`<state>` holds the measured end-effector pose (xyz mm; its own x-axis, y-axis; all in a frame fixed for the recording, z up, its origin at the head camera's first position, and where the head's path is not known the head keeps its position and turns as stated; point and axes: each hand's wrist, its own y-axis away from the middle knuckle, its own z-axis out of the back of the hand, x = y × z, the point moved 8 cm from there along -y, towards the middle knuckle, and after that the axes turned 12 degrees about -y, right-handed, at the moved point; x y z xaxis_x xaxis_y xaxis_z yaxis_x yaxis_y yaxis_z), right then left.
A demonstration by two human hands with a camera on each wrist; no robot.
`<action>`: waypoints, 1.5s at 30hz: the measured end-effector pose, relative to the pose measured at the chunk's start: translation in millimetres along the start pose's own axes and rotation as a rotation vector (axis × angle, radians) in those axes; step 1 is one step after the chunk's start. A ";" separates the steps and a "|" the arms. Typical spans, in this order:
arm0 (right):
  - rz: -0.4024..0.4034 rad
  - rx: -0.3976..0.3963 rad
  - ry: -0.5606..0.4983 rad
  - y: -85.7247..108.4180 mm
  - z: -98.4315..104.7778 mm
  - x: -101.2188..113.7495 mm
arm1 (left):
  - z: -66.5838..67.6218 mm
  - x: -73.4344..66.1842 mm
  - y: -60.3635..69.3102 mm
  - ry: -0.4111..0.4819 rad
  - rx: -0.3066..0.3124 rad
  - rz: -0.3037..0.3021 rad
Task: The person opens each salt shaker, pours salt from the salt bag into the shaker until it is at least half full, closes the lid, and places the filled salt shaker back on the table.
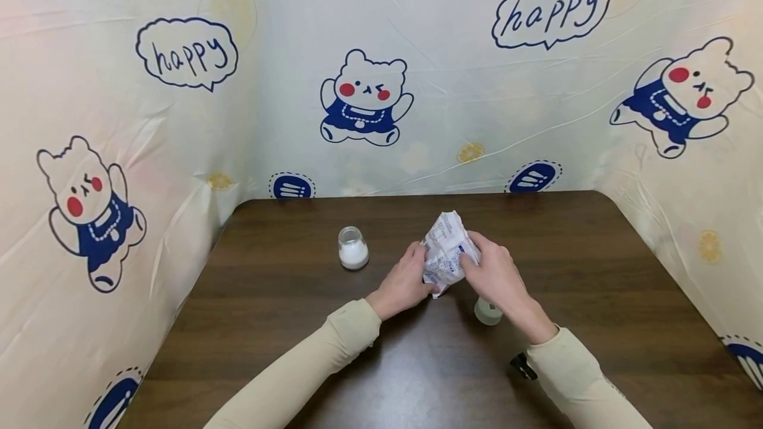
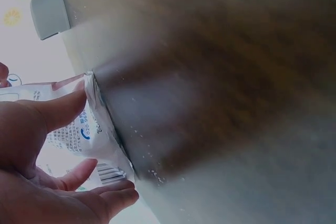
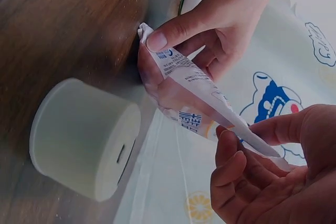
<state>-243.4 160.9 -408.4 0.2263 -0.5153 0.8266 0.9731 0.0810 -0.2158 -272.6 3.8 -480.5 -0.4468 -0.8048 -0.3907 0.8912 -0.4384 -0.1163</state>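
Observation:
A white printed plastic packet is held above the table between both hands. The left hand pinches its lower left end, thumb pressed on the printed face in the left wrist view. At the opposite end, the right hand grips the packet between thumb and fingers; the right wrist view shows the film creased there. Standing to the left of the hands is an open glass jar part-filled with white contents. A pale green lid-like piece with a small slot stands beneath the right hand.
White grains lie scattered on the brown wooden table. Patterned curtains enclose the table's back and sides. A small black object shows by the right sleeve.

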 end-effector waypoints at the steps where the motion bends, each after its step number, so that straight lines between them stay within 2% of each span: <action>1: 0.000 -0.004 0.004 -0.1 1.3 -0.6 | -0.4 -0.7 -0.5 0.000 0.000 -0.002; 13: 0.001 0.005 -0.003 -1.8 11.6 -3.1 | -6.7 -7.6 -9.6 0.009 0.016 -0.009; 24: 0.010 0.001 -0.004 -4.7 19.5 -6.5 | -11.1 -12.1 -17.3 -0.001 0.013 0.007; 29: -0.002 -0.003 0.000 -7.0 26.2 -11.6 | -11.9 -17.5 -22.9 -0.024 0.016 0.008; 36: -0.020 -0.017 0.007 -8.6 34.4 -17.6 | -16.4 -22.7 -31.1 -0.009 0.020 0.018; 45: -0.026 -0.039 0.021 -10.2 41.2 -23.5 | -17.5 -28.7 -39.6 -0.022 -0.014 -0.030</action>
<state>-256.7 207.3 -404.2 0.1999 -0.5342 0.8214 0.9759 0.0341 -0.2154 -293.7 51.3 -480.6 -0.4749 -0.8002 -0.3663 0.8783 -0.4568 -0.1409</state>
